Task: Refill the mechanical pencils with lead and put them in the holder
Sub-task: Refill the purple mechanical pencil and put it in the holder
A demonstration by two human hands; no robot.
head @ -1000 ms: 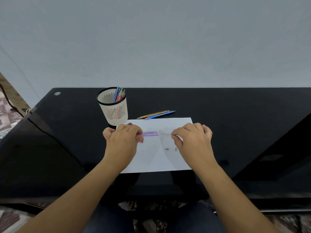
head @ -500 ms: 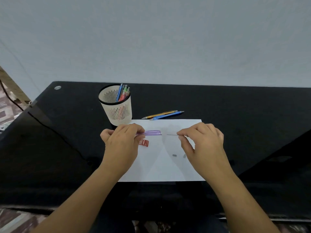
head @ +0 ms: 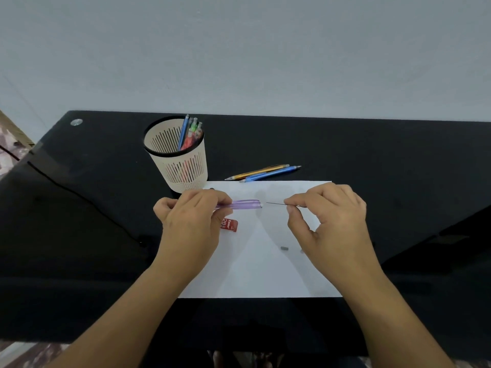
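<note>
My left hand [head: 190,224] grips a purple mechanical pencil [head: 244,204], held level over the white paper [head: 255,272] with its open back end pointing right. My right hand [head: 328,221] pinches a thin lead [head: 275,203] between thumb and forefinger; its tip sits a short gap right of the pencil's end, not inside it. A red lead case [head: 229,224] lies on the paper below the pencil, partly hidden by my left hand. The cream slotted holder [head: 178,158] stands behind my left hand with several pencils in it. A yellow pencil [head: 259,171] and a blue pencil [head: 271,173] lie beyond the paper.
A small grey cap [head: 284,248] lies on the paper near my right hand, with another small piece [head: 302,251] beside it at my palm. The black glass desk [head: 372,160] stretches right; a dark cable [head: 79,197] crosses its left side.
The view has tilted down a little, so things sit lower in frame. My hands stay in the same pose, the lead tip still just right of the pencil's end.
</note>
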